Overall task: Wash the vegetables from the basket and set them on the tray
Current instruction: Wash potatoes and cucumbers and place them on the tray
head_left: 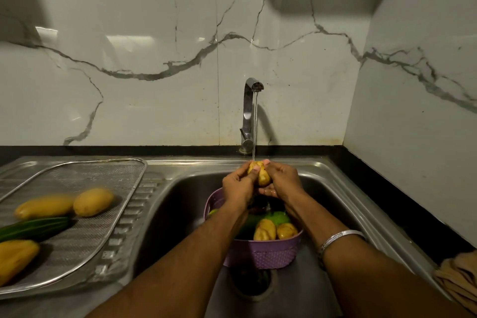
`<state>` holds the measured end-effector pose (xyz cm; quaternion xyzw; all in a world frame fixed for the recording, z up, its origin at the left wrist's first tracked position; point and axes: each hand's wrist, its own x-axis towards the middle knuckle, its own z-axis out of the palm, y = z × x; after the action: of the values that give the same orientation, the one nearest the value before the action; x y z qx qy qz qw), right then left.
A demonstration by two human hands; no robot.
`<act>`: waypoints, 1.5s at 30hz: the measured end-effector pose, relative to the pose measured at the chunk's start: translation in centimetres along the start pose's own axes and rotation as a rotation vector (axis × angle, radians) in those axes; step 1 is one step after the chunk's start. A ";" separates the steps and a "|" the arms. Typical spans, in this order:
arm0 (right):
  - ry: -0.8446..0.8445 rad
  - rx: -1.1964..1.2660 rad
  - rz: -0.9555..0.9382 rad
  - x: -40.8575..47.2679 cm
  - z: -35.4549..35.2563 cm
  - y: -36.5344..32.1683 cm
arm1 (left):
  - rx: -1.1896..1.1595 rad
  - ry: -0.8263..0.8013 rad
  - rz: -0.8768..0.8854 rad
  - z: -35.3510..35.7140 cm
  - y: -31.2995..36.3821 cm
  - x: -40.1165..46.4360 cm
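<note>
**Potato Under Running Tap**

White veined-marble walls meet a black counter edge around a steel sink [333, 188]. The left hand [238, 188] and right hand [282, 182] both grip a smooth yellow potato [263, 177] beneath the chrome tap [249, 113]. Below sits a perforated purple basket [260, 253]. The mesh tray [77, 178] lies on the drainboard's left edge.

sink [333, 183]: purple basket [263, 253] | drainboard [144, 204]: mesh tray [77, 178] | counter: cloth [459, 279]
</note>
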<state>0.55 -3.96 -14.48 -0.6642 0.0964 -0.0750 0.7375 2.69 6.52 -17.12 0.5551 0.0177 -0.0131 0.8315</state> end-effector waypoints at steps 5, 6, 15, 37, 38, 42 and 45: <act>-0.055 -0.265 -0.040 0.3 1.1 1.3 | 0.081 0.134 -0.111 -0.1 -0.3 0.2; -0.062 -0.311 -0.051 0.3 1.3 1.5 | 0.089 0.151 -0.145 -0.1 -0.2 0.1; 0.085 -0.401 -0.197 0.3 1.4 1.8 | -0.010 0.170 -0.232 0.1 0.8 -0.7; 0.042 0.009 0.067 -0.4 0.3 1.2 | 0.524 -0.127 0.077 -1.4 0.8 -0.1; 0.054 0.042 0.092 -0.2 0.2 1.2 | 0.493 -0.176 0.070 -1.3 0.9 -0.3; 0.023 0.097 0.171 -0.1 -0.2 1.2 | 0.460 -0.179 0.070 -1.2 0.3 -0.2; -0.038 0.144 0.203 -0.1 -0.5 1.0 | 0.465 -0.056 0.121 -0.8 -0.3 0.1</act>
<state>0.36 -4.34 -15.57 -0.5976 0.1433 0.0061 0.7888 2.72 7.11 -17.70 0.7309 -0.0418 0.0176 0.6810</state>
